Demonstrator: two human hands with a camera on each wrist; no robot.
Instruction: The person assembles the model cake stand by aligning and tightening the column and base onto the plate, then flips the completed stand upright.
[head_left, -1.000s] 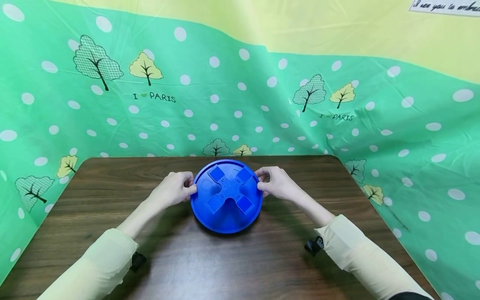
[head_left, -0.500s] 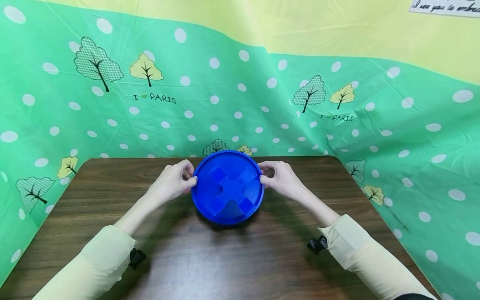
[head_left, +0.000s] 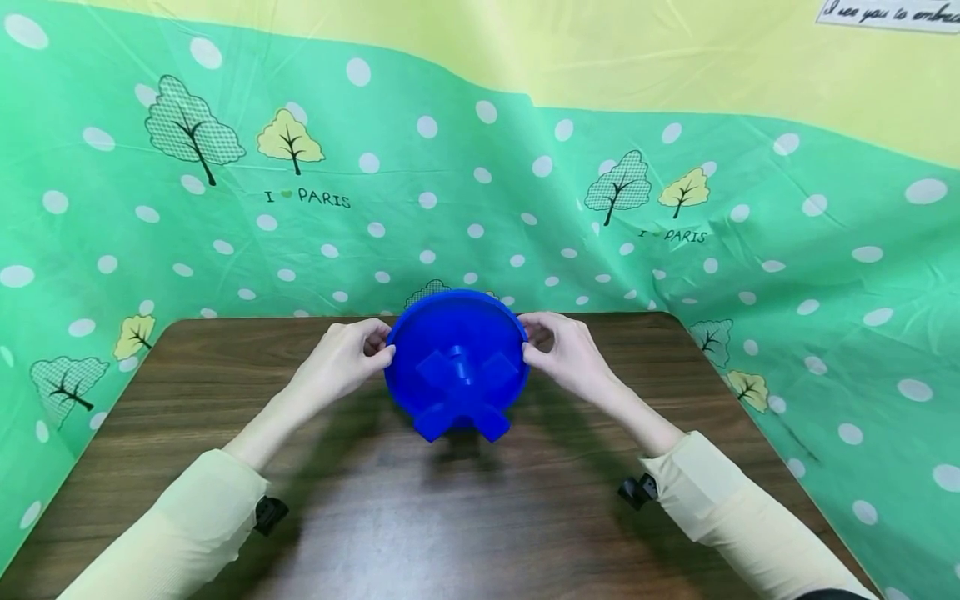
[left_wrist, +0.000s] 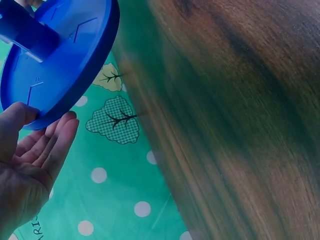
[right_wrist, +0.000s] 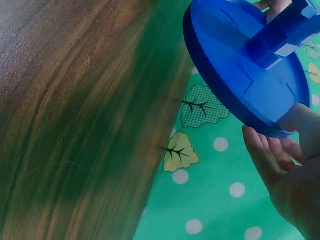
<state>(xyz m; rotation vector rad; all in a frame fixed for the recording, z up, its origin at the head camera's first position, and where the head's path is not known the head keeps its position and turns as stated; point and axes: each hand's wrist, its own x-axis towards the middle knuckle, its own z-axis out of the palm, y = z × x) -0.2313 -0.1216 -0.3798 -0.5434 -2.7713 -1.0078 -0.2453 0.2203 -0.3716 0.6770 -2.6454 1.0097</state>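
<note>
A blue round plastic disc [head_left: 456, 321] with a raised rim is held off the table, tilted so one face looks toward me. From its middle stands a cross-shaped blue post [head_left: 462, 392], also seen in the left wrist view as a thick stub [left_wrist: 37, 37]. My left hand [head_left: 341, 358] pinches the rim at the left, thumb on the near face and fingers behind. On the opposite side, my right hand [head_left: 570, 354] grips the rim the same way. In the right wrist view the thumb lies over the disc's edge [right_wrist: 240, 112].
A dark brown wooden table [head_left: 450, 542] lies below the hands. Green cloth [head_left: 480, 192] with white dots and printed trees hangs behind it and at both sides. A black wrist device [head_left: 272, 514] sits under each sleeve cuff.
The disc has risen a little and tipped, its far edge going up. The central post, seen end-on before, now shows its length. Both hands have stayed on the rim.
</note>
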